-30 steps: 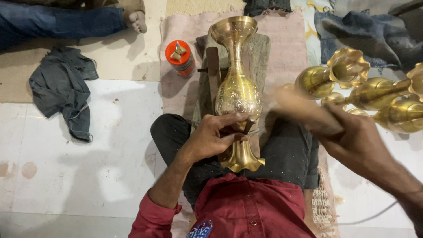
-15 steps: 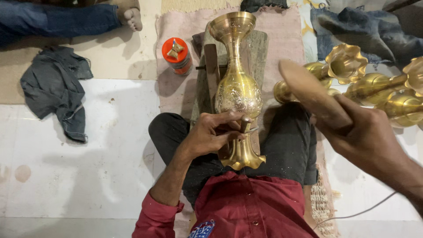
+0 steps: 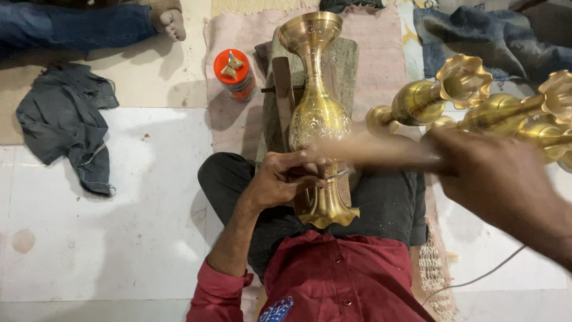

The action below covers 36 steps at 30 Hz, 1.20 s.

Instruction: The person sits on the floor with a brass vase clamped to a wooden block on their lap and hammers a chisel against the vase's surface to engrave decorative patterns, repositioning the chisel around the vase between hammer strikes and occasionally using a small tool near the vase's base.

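Under the left hand (image 3: pixel 280 179), pinching a thin metal tool (image 3: pixel 337 174) against it, the brass vase (image 3: pixel 319 113) lies braced on a stone block (image 3: pixel 345 56) while the right hand (image 3: pixel 494 179) grips a blurred wooden mallet (image 3: pixel 375 149) just beside.

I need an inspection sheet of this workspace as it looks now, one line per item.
Surface: white floor, pink mat.
Job's things: engraved brass vase lying on a stone block.
Clutter: orange-lidded jar, grey cloth, brass vases at right.
Hands: left hand pinches a thin metal tool at the vase; right hand holds a blurred wooden stick.
Cables: white cord.
Surroundings: another person's foot.
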Tool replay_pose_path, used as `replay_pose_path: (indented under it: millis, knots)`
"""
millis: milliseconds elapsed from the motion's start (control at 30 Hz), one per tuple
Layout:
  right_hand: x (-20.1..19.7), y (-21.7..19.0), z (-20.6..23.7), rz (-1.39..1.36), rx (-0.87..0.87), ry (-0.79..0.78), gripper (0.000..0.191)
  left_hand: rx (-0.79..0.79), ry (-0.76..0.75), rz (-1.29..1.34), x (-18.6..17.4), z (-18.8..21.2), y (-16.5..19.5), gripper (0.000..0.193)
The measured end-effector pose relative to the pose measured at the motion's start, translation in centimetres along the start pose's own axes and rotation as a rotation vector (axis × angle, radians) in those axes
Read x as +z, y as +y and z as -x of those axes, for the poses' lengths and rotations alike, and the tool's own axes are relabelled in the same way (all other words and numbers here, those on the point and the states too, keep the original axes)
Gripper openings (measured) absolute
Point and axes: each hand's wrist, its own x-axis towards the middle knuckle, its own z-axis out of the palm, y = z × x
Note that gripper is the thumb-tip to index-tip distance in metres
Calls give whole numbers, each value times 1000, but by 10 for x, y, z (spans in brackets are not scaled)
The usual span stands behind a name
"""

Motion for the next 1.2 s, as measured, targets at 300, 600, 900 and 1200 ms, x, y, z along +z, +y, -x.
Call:
replay_pose_path:
  millis: [300,600,900,1200]
  knots:
    - [-4,-6,-10,238,-51,-35,31,12,-45,-93,-7,4,-11,29]
    - [4,-18,9,295,176,-160,42,110,69,45,2,3,4,31]
    - [112,17,35,-875,264,-15,65,-196,108,-297,30,-16,60,50]
    - [163,27,34,-1312,379,-38,58,-509,138,-555,54,-34,89,51]
